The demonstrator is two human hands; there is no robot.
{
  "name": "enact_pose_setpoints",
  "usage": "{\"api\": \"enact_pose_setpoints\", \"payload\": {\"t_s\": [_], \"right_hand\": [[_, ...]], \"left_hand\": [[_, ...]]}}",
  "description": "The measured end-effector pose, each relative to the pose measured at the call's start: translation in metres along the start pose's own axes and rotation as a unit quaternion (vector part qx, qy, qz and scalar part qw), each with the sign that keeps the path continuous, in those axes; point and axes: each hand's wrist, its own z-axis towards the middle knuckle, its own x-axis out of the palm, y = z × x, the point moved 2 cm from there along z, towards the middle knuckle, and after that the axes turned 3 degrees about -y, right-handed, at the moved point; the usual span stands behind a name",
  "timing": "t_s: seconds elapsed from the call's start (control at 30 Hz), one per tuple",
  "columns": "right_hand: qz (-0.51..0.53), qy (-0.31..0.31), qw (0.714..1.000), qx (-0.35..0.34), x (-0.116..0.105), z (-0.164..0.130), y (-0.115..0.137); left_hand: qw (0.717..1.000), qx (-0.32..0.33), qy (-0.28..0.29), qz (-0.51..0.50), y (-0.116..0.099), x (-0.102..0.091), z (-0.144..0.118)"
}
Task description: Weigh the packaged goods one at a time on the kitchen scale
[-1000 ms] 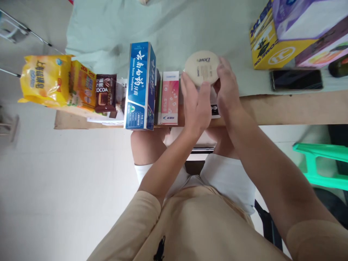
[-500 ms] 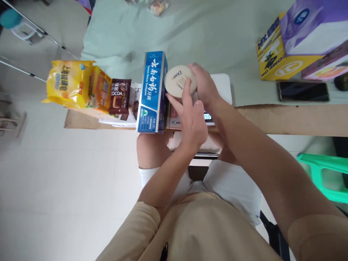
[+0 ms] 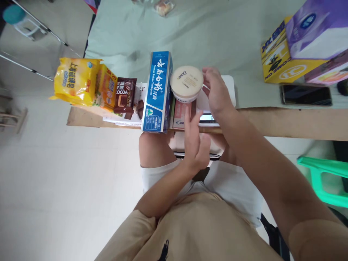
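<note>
The right hand [image 3: 216, 95] touched the Dove jar [image 3: 186, 83], which sat at three o'clock of the toothpaste box [image 3: 158, 92]; the left hand [image 3: 196, 139] hung open.

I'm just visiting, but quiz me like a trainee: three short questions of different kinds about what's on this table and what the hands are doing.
1. True or false: the round Dove jar rests on top of the pink box, beside the blue toothpaste box.
2. Which hand is nearer the jar? A) left hand B) right hand
3. Fill in: the dark phone lies flat in front of the ____ carton.

Key
1. True.
2. B: its fingers sit at the jar's side; whether they touch it cannot be told. The left hand is open, nearer the body.
3. Yellow.
</note>
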Motion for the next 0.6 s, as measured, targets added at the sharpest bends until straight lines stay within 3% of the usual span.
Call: {"api": "enact_pose_setpoints", "payload": {"t_s": [0.13,0.3,0.4,0.47,0.6], "right_hand": [[0.024,-0.018,0.999,0.027,-0.020,-0.027,0.005],[0.092,-0.046,0.994,0.019,-0.062,-0.065,-0.003],[0.093,-0.113,0.989,0.036,-0.113,-0.087,-0.023],[0.066,-0.196,0.977,0.056,-0.156,-0.097,-0.037],[0.008,-0.295,0.955,0.035,-0.229,-0.102,-0.043]], "left_hand": [[0.999,0.045,0.020,-0.005,-0.006,-0.012,-0.020],[0.999,0.037,0.020,-0.022,-0.008,-0.017,-0.016],[0.998,0.019,0.065,-0.003,-0.008,-0.014,-0.013],[0.994,0.005,0.108,0.005,-0.008,-0.006,-0.014],[0.986,-0.010,0.165,-0.004,-0.005,0.031,-0.005]]}}
